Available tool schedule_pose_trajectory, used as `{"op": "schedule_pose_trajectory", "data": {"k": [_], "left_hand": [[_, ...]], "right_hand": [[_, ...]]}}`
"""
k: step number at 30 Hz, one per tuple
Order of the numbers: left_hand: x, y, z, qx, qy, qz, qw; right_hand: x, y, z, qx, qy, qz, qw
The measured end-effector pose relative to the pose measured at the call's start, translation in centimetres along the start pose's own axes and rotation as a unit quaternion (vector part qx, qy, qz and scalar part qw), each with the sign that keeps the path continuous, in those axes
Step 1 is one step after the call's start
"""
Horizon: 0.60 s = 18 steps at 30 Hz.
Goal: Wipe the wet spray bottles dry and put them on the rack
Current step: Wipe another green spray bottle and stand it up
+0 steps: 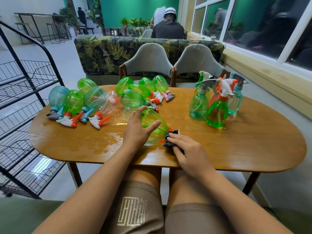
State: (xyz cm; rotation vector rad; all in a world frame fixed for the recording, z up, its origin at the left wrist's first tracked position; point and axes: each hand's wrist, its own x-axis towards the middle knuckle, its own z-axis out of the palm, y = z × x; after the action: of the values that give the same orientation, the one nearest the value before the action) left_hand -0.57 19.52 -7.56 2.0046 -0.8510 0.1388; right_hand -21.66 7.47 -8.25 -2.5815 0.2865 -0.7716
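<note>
**Bench entry: one bottle under both hands**

Left hand (pixel 137 130): fingers straight and spread, thumb out. The palm lies over the flank of a green spray bottle (pixel 156 119), with nothing clasped.

Right hand (pixel 190 153): fingers curled down over a dark cloth (pixel 170 136). It grips the cloth and presses it against the bottle's neck end. Bits of an orange-red sprayer head show at the cloth's edge.

The green spray bottle lies on its side near the front middle of the wooden table (pixel 244 149). Its base points away from the person and its head is under the cloth. The tabletop has a wet sheen to the left of the left hand and beneath it.

Left part of the table: a row of lying bottles (pixel 74 103) in teal, green and clear, with heads toward the near edge.

Behind the left hand: a cluster of green bottles (pixel 133 98), also on their sides, with heads pointing right.

Right part of the table: a tight group of upright bottles (pixel 217 115) in green and teal, plus one reddish bottle partly hidden. They are well apart from the bottle being handled.

A black wire rack (pixel 25 98) stands on the floor just left of the table.

Two grey chairs (pixel 148 59) are at the far side of the table, with a leaf-patterned sofa (pixel 104 53) behind them. Farther back a seated person (pixel 167 30) in a dark top faces away. A window (pixel 253 22) runs along the right wall.
</note>
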Motion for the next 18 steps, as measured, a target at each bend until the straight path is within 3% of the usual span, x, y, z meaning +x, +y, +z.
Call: {"op": "schedule_pose_trajectory", "data": {"k": [7, 14, 18], "left_hand": [[-0.2, 0.1, -0.1, 0.008, -0.004, 0.003, 1.000], [0.2, 0.2, -0.3, 0.028, -0.018, 0.008, 0.999], [0.7, 0.8, -1.3, 0.105, -0.026, 0.052, 0.993]], "right_hand": [[0.4, 2.0, -0.8, 0.018, 0.065, 0.041, 0.997], [0.8, 4.2, -1.2, -0.035, 0.039, 0.108, 0.993], [0.6, 3.8, -1.1, -0.044, 0.020, 0.122, 0.991]]}}
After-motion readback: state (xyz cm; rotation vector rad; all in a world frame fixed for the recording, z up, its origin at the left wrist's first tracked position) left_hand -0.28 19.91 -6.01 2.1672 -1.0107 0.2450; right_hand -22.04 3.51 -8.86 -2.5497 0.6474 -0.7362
